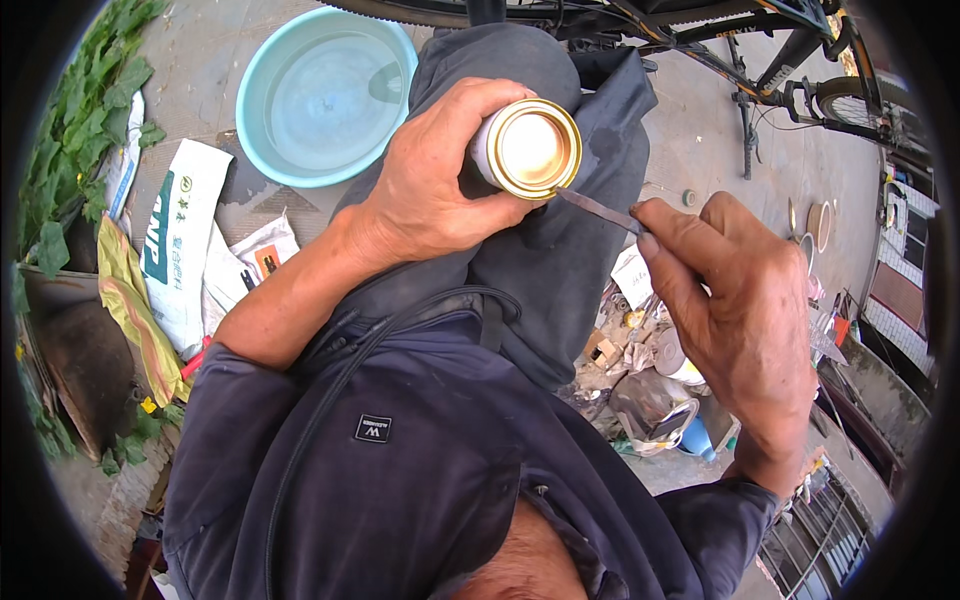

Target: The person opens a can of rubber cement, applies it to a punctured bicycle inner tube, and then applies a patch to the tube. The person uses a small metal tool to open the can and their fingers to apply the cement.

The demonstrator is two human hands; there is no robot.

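My left hand [435, 175] is wrapped around a small metal can [527, 148] with a gold-coloured lid, held over my lap with the lid facing up toward me. My right hand [735, 300] pinches a thin flat metal tool [600, 208]. The tool's tip touches the lower right rim of the can's lid. Both hands are above my dark trousers [560, 250] and dark jacket [400, 440].
A light blue basin of water [325, 95] stands on the concrete at upper left. White printed sacks [180, 240] and green leaves [85, 120] lie at left. A bicycle [760, 50] stands at the top right. Scraps and small containers [660, 390] litter the ground at right.
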